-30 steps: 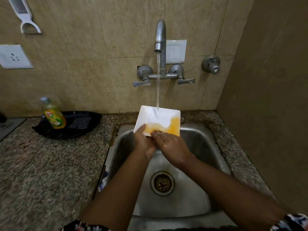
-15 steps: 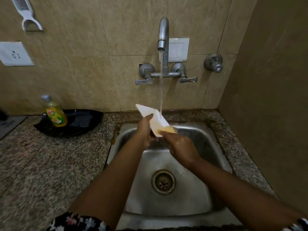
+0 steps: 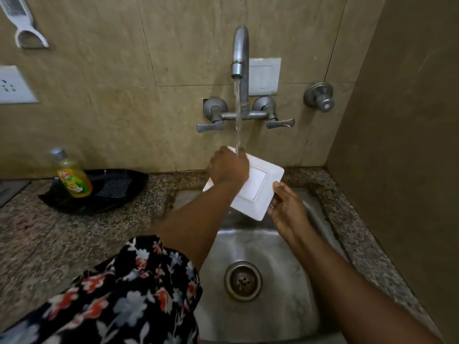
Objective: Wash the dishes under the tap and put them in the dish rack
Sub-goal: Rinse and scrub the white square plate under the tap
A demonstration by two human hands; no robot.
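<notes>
A white square plate (image 3: 258, 189) is held over the steel sink (image 3: 278, 289), its underside facing me. My left hand (image 3: 228, 167) lies across the plate's far left part, right where the stream from the tap (image 3: 240, 53) lands. My right hand (image 3: 285, 207) grips the plate's near right edge, thumb on top. Water runs from the tap onto the plate and my left hand. No dish rack is in view.
A yellow dish-soap bottle (image 3: 72, 175) stands in a black dish (image 3: 104, 192) on the granite counter (image 3: 49, 244) at the left. The tap's two lever handles (image 3: 210, 125) stick out of the tiled wall. A brown wall (image 3: 402, 145) closes off the right side.
The plate has been flipped: its orange-stained face is turned away and the clean underside faces me. My left hand moved up onto it under the stream; my right shifted to the right edge.
</notes>
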